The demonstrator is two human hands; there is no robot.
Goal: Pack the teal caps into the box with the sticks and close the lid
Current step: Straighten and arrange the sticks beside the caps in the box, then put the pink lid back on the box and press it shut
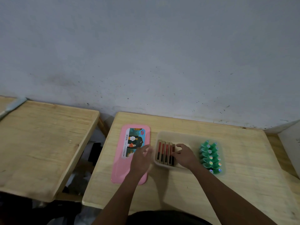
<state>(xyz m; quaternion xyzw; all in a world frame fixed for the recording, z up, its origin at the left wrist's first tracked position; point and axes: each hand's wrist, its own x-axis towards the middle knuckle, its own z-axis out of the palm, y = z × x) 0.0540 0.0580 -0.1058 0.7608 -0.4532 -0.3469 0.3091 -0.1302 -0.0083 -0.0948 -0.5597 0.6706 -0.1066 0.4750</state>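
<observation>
A translucent box (186,135) stands on the wooden table, with several red, black and gold sticks (164,151) laid side by side in its left half. My right hand (184,155) rests inside the box, fingers spread and touching the rightmost stick. To the right of the box several teal caps (210,157) stand in two rows on the table. A pink lid (129,153) with a printed label lies flat to the left of the box. My left hand (141,159), blurred, hovers over the lid's right edge with fingers apart, holding nothing.
The wooden table (235,184) meets a grey wall at the back. A second wooden table (40,143) stands to the left across a gap with dark clutter on the floor. A white object (290,143) sits at the right edge.
</observation>
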